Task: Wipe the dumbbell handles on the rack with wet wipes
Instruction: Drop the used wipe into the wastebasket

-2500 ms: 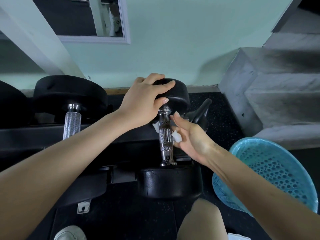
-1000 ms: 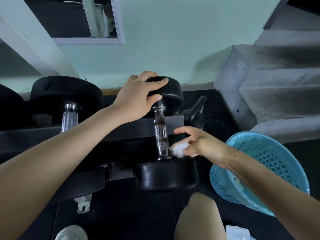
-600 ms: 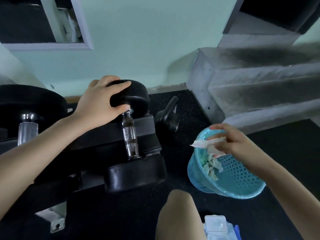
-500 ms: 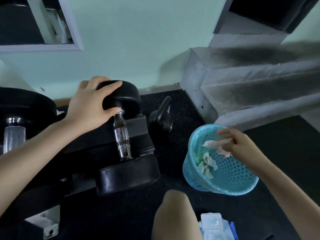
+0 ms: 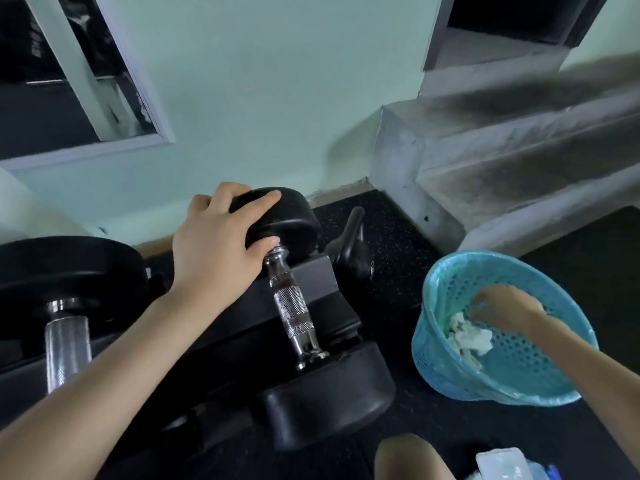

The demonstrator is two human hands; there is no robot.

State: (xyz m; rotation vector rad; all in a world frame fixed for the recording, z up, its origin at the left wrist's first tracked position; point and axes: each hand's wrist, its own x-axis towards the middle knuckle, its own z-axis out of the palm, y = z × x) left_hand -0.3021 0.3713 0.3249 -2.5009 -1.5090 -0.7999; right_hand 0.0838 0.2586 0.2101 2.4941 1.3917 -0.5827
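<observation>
1. Chrome and knurled, the stiff handle (image 5: 292, 306) of the dumbbell (image 5: 325, 410) lies tilted across the black rack (image 5: 318, 275). It runs between two thick rubber heads and is bare along its whole length.
2. Judging by those heads, the dumbbell is heavy and could roll in its cradle. The place to steady it is a head, which leaves the handle free for wiping. The knurling should drag on a wipe, while the smooth collars at each end look slicker.
3. The left hand (image 5: 221, 244) holds it that way. The palm is on the far head, the fingers (image 5: 258, 201) curl over its top edge, and the thumb presses its inner face beside the collar.
4. Wet wipes are soft, limp and light, so a light pinch is enough. The used wipes (image 5: 471, 336) lie crumpled inside the blue basket (image 5: 450, 372), which stands on the floor to the right of the rack.
5. The right hand (image 5: 502, 306) reaches into the basket just above them. Its fingers are loosely bent and point down, with nothing visibly pinched. Blur hides whether the tips touch the heap.
6. A fresh wipe would likely come from the pack (image 5: 502, 462) at the lower right. The second handle (image 5: 67, 344) is on the rack to the left.
</observation>
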